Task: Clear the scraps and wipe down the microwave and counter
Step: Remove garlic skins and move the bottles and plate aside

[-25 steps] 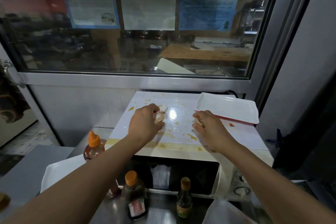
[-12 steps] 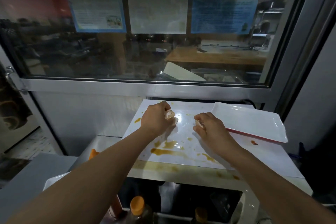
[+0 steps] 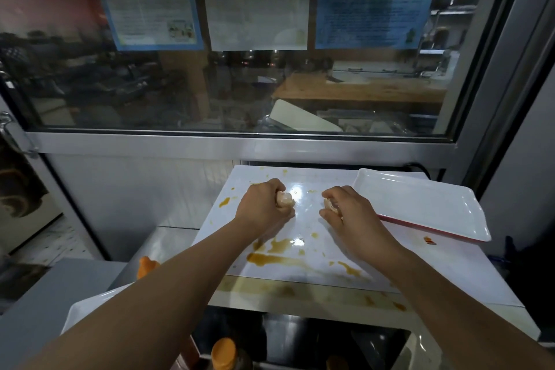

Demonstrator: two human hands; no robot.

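Observation:
The white microwave top point(image 3: 450, 267) is smeared with brown sauce stains point(image 3: 279, 258) and small orange spots. My left hand point(image 3: 261, 210) rests on it at the middle, fingers closed around a pale food scrap point(image 3: 284, 199). A short way to the right, my right hand point(image 3: 348, 213) is closed on another pale scrap point(image 3: 329, 204). Both hands lie close together, just left of a white tray.
A white tray with a red underside point(image 3: 426, 204) lies on the microwave's right rear corner. Orange-capped sauce bottles point(image 3: 223, 353) stand on the steel counter below, beside a white tray point(image 3: 87, 306) at lower left. A large window point(image 3: 240, 84) rises right behind the microwave.
My head has come closer to the microwave top, so the bottles below drop out of view. Both hands have stayed closed on their scraps and shifted slightly toward the back.

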